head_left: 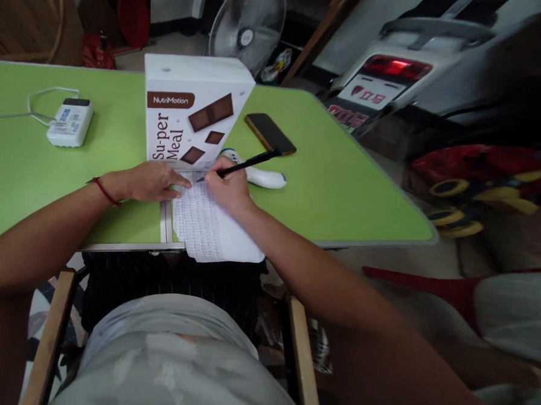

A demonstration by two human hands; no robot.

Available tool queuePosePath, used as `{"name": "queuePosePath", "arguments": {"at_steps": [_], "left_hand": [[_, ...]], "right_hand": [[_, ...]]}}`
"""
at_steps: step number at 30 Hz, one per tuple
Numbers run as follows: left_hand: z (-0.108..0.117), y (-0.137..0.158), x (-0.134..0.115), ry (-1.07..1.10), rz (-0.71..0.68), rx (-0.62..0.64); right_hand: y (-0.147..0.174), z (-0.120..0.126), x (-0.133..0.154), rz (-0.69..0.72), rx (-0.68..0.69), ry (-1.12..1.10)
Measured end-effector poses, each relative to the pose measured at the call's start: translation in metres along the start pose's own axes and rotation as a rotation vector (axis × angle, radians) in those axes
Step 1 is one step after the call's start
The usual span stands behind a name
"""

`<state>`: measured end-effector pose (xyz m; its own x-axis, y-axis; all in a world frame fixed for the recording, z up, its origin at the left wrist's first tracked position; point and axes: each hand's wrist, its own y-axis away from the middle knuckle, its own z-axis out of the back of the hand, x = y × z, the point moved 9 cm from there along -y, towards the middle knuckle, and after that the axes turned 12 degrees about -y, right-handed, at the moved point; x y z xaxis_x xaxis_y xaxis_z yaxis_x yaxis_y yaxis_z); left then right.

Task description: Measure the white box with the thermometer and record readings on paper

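Far left on the green table (353, 188) sits a small white box-shaped device (70, 122) with a white cable (35, 102) looping off toward the left edge, well apart from the hands. Next, the left hand (147, 181), a red string bracelet (104, 191) on its wrist, lies flat, palm down, fingers stretched out and close together, gripping nothing; the fingertips press the top left part of the paper sheet (208, 226). The sheet, white and covered in fine printed rows, lies at the near edge of the table, near end hanging over the rim, long axis running near to far with a slight lean to the left at the far end. Just beyond the hands stands a white carton (193, 111) upright, printed "NutriMotion Su-per Meal" with brown bars, its base touching or just beside the sheet's far end; cannot tell which. The right hand (228, 188) rests on the sheet's top right part, fingers curled tight round a black pen (236, 169). Pen long axis runs low left to upper right: tip points left and down onto the paper near the left fingertips, back end points far right toward the phone. Just behind the right hand lies a white thermometer-like device (265, 178), long axis left to right. Farther right, a dark phone (269, 133) with an orange rim lies flat, angled far left to near right.
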<state>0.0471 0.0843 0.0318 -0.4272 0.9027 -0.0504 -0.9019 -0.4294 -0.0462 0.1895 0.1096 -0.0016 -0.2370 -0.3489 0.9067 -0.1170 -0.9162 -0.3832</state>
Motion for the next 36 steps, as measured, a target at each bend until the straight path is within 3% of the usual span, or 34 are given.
{"name": "queuePosePath", "arguments": {"at_steps": [20,36], "left_hand": [[-0.0030,0.0005,0.0039,0.010,0.017,0.019],[-0.0031,-0.0006,0.0024,0.033,0.048,0.064]], "right_hand": [[-0.0009,-0.0042,-0.0008,-0.017,0.063,0.047],[-0.0004,0.0013,0.0034,-0.030,-0.014,0.017]]}}
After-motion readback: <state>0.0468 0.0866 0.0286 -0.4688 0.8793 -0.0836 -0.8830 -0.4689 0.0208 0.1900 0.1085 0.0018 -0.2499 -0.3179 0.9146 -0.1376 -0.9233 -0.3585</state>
